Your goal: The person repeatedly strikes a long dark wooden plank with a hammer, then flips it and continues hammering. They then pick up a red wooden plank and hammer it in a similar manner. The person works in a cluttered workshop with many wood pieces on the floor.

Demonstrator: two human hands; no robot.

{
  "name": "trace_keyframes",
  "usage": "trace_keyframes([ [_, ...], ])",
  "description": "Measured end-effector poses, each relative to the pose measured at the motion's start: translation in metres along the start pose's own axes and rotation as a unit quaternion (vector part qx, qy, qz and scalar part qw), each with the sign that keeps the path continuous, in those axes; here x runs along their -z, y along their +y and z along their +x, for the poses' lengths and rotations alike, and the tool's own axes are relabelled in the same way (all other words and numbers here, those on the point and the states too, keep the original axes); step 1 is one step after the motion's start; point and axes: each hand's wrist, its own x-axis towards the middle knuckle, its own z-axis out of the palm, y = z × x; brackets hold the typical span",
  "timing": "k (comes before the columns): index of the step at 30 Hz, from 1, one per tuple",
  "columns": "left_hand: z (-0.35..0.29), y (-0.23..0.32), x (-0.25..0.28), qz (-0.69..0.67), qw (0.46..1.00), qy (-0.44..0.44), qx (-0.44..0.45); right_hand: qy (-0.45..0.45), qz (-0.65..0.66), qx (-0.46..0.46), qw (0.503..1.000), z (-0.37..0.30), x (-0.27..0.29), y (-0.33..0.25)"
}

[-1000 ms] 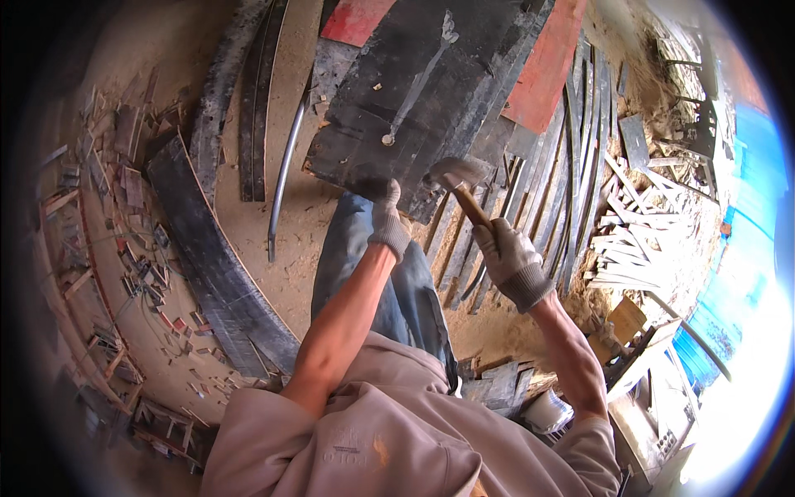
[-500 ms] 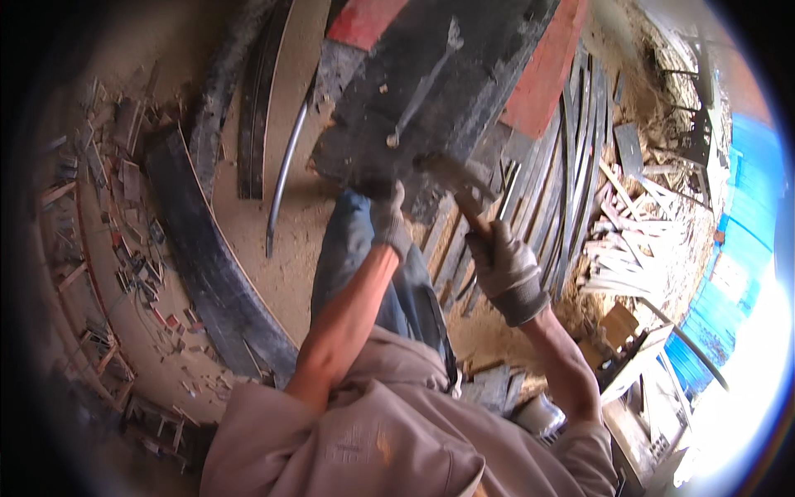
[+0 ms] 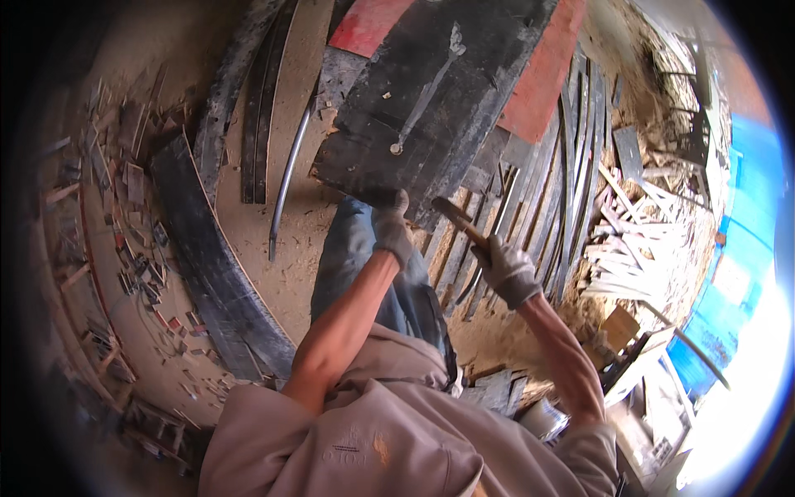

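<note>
The right hand, in a grey knitted glove, has its fingers wrapped around the wooden handle of a hammer at the centre of the frame. The handle slants up and left out of the grip, its far end lying over or just beside the lower right corner of a black board; contact there cannot be determined. The left hand, similarly gloved, is at the board's lower edge, left of the hammer, thumb pointing up the frame; its other fingers are not clear enough to say whether they are closed on the edge. The board extends from both hands to the top of the frame, its dark face marked by a pale grey streak. Red panels show beside it, one at upper left and one at its right edge. Long narrow strips lie right of centre, with a heap of pale wood scraps beyond. At left of centre, a curved metal rod lies on the sandy ground; further left are a long dark plank and scattered offcuts. Blue sheeting stands at the right rim.
</note>
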Motion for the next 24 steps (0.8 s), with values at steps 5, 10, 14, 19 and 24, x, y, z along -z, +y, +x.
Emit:
trace_keyframes([
  [5, -0.018, 0.016, -0.004, 0.033, 0.998, 0.003, 0.048, 0.215, 0.051, 0.148, 0.964, -0.018, -0.029, 0.02],
  [10, -0.043, 0.018, 0.011, 0.043, 0.994, -0.042, 0.094, 0.178, 0.033, 0.084, 0.98, -0.028, -0.04, 0.021],
  [14, -0.048, 0.026, 0.017, 0.014, 0.994, -0.085, 0.059, 0.293, 0.116, 0.147, 0.938, -0.033, -0.018, 0.01],
  [19, -0.072, 0.036, 0.007, 0.095, 0.993, -0.05, 0.053, 0.085, 0.155, -0.055, 0.983, -0.044, 0.004, -0.002],
  [24, -0.093, 0.037, -0.004, 0.094, 0.995, -0.045, 0.006, 0.176, 0.179, 0.021, 0.968, -0.054, 0.006, 0.002],
])
